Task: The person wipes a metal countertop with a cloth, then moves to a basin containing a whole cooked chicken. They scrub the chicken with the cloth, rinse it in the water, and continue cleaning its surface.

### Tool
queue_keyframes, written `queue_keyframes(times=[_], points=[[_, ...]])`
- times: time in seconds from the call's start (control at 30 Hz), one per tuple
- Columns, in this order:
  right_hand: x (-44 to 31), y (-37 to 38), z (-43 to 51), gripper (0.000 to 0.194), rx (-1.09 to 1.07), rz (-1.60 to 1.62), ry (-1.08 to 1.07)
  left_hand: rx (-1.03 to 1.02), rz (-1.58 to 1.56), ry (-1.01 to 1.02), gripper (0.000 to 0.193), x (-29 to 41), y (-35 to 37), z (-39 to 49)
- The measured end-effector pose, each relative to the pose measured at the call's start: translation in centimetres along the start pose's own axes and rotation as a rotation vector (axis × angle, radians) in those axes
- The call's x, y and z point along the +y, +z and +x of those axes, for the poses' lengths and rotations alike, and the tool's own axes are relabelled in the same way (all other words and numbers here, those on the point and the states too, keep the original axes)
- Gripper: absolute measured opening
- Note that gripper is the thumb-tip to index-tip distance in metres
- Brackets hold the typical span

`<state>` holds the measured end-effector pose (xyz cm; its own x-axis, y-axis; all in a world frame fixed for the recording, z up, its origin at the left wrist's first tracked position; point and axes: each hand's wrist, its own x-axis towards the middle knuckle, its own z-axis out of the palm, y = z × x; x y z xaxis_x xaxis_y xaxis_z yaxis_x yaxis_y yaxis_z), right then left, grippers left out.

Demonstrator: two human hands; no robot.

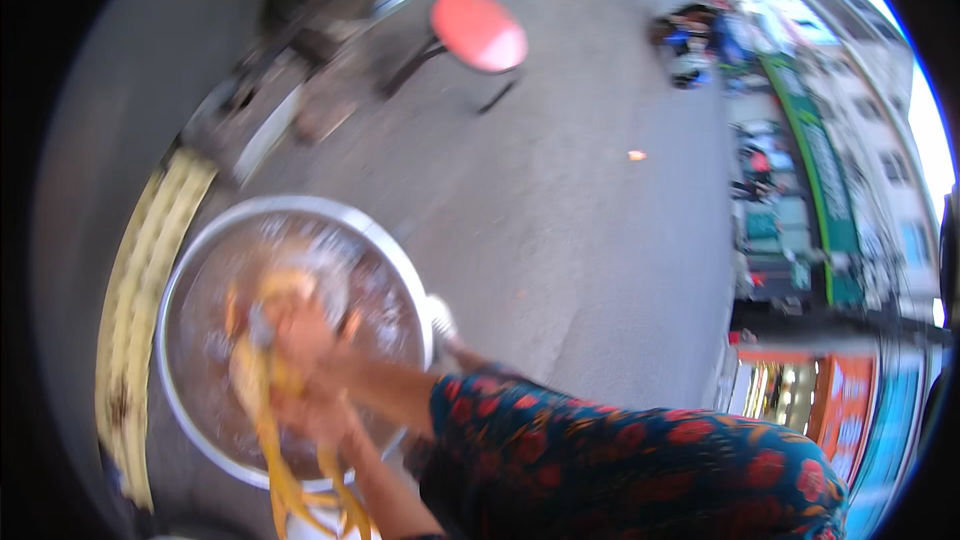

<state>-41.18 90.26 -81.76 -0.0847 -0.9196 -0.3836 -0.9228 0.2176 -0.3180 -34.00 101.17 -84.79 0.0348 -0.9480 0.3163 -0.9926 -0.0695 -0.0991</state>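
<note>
A wide round metal basin (367, 221) of brownish water lies before me. Over it is a plucked bird carcass (251, 379), pale yellow, its yellow feet (296, 499) hanging past the basin's near rim. My left hand (319, 416) grips the bird around its legs. Pressed on the carcass farther in is my right hand (304, 334), blurred by motion. A small grey object (259, 326) shows at the right fingers, too smeared to identify. More pale and orange shapes in the water are blurred too. A floral sleeve (637, 450) covers my right arm.
A ridged yellow strip (150, 315) runs along the basin's left side. Beyond the basin stands a red round stool (480, 30) on grey pavement (570, 240). A foot in a white shoe (441, 315) is beside the rim. Shopfronts (802, 187) line the right, tilted sideways.
</note>
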Motion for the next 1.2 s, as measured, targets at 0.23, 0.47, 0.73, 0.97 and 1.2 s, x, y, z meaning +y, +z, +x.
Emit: queue_keyframes(times=[0.23,0.47,0.73,0.97,1.2], points=[[-1.7,-0.4,5.3,0.036,-0.019,-0.152,-0.158,-0.450,-0.552,-0.502,0.075,-0.1,-3.1,3.1],[-3.4,-1.6,10.8,0.027,-0.296,-0.271,-0.363,-0.598,-0.460,-0.532,0.100,-0.1,-4.1,5.8],[1.4,-4.8,6.7,0.030,-0.409,0.279,-0.512,-0.967,-0.375,-0.557,0.114,-1.6,-2.0,8.7],[-3.3,-3.0,1.3,0.036,-0.156,0.473,-0.729,-0.767,-0.259,-0.522,0.080,0.2,2.4,4.4],[-6.2,-2.3,5.4,0.025,-0.256,0.290,-0.349,-0.538,-0.336,-0.639,0.090,2.4,-0.5,3.9]])
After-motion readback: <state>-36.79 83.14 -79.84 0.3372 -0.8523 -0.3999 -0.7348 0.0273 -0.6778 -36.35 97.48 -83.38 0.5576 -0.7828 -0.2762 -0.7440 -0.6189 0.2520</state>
